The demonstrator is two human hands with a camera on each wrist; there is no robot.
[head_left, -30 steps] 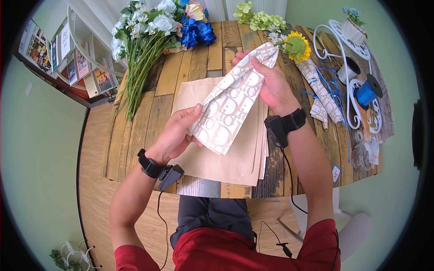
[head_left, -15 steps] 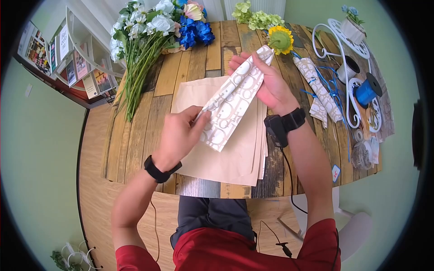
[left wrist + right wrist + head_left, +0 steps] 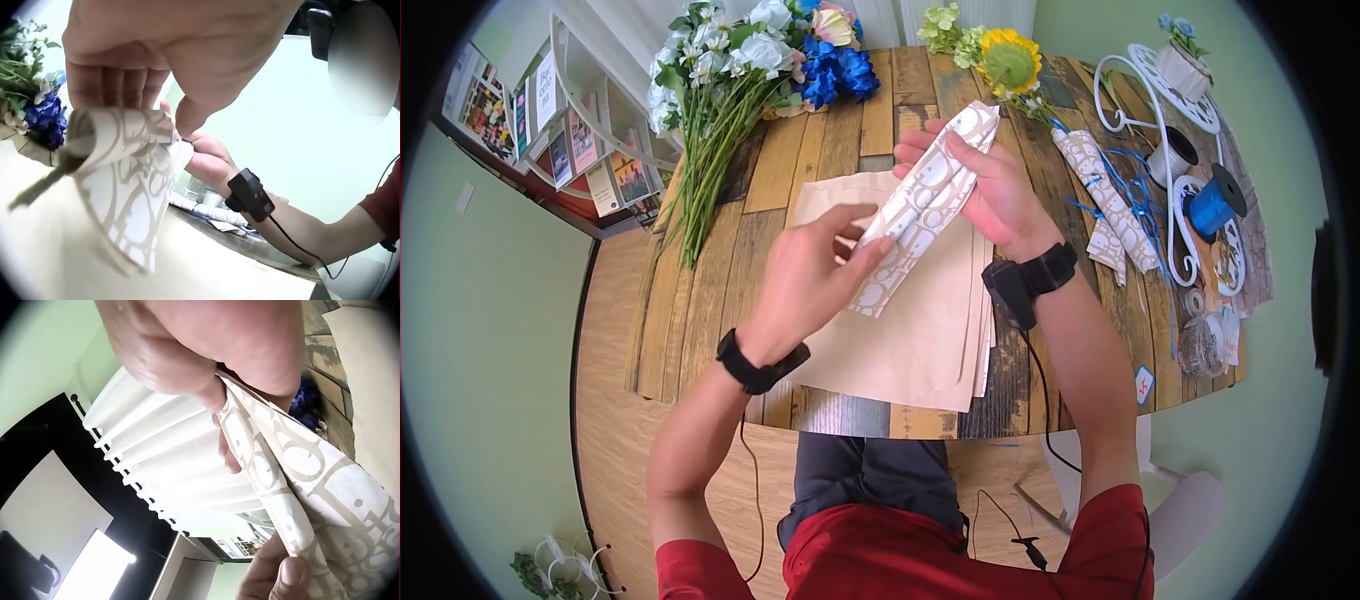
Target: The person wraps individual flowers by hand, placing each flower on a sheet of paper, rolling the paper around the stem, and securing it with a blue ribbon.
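Note:
A sheet of white-and-beige patterned wrapping paper (image 3: 925, 205) is rolled into a narrow tube round a sunflower (image 3: 1010, 62). The flower's yellow head shows beyond the top end. In the left wrist view its green stem (image 3: 39, 185) sticks out of the lower end, where a loose flap of paper hangs. My left hand (image 3: 810, 270) holds the lower part of the roll between thumb and fingers. Near the top, my right hand (image 3: 1005, 195) grips the paper, its thumb over the roll and its fingers behind.
Below the hands lies a stack of brown paper sheets (image 3: 900, 350). White and blue flowers (image 3: 750, 60) lie at the back left, green hydrangeas (image 3: 940, 28) at the back. To the right are a wrapped bundle (image 3: 1100, 185), a blue ribbon spool (image 3: 1215, 200) and a white metal stand (image 3: 1100, 95).
The paper has gone from a wide, partly folded sheet to a narrower roll. My left hand has turned over onto the roll and moved up it. The sunflower head has shifted left and turned face up.

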